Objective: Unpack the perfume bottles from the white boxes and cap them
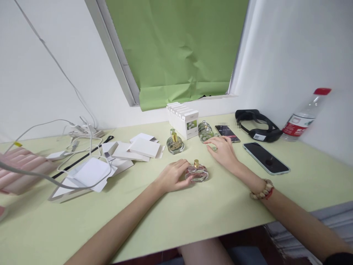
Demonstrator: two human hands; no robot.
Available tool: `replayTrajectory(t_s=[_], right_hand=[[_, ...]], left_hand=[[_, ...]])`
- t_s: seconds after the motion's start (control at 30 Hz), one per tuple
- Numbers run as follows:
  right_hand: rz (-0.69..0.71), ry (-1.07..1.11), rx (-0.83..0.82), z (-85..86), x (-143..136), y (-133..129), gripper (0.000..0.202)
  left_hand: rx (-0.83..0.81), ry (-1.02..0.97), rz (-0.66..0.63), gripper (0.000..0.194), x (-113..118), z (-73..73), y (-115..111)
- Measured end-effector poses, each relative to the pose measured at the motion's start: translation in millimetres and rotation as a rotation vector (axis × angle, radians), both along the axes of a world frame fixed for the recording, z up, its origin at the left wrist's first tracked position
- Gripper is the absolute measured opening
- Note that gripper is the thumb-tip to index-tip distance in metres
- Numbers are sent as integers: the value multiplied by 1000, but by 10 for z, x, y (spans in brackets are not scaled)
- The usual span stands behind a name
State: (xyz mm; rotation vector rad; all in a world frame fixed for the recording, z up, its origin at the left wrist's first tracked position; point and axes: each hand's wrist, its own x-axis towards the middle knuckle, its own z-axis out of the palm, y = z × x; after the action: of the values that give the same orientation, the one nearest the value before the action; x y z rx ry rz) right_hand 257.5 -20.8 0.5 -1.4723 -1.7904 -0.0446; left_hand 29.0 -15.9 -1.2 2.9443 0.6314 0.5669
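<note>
A pinkish glass perfume bottle (199, 176) with a gold cap stands upright on the table. My left hand (176, 176) grips its left side between thumb and fingers. Farther right, the fingers of my right hand (223, 151) curve over another perfume bottle (214, 148); most of it is hidden, with some glass and a cap showing. Just beyond that hand is a row of greenish perfume bottles (204, 132). Left of the row, dark-tinted perfume bottles (175, 145) with gold caps stand close together.
White boxes (182, 119) stand in a row near the window. Flattened white cartons (143, 147) and tangled cables (88, 141) lie on the left, beside a pink padded object (24, 169). At right are two phones (266, 158) (227, 133), a black headset (259, 127) and a red-capped drink bottle (303, 117).
</note>
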Motion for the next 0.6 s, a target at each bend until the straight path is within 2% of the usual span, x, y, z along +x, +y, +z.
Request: replayTrajectory(t_s=[0.1,0.17,0.33,0.47,0.6], right_hand=[[-246,-279,-41,-89,112,32,31],[-338,-390,-107,-128,148,36,34],[-388,-469,-267,-96,138,0,34],[-434,-435,-262,-57,141,-18,35],[-423,-404,-299,-38,155,-21,32]], left_hand=[[-2,-11,-6,17,-5,-8,5],[-6,-15,-10,18,-6,-11,8],[2,-12,-10,18,-3,-6,13],[6,-7,-9,18,-3,-3,12],[2,-19,-7,19,-7,-10,7]])
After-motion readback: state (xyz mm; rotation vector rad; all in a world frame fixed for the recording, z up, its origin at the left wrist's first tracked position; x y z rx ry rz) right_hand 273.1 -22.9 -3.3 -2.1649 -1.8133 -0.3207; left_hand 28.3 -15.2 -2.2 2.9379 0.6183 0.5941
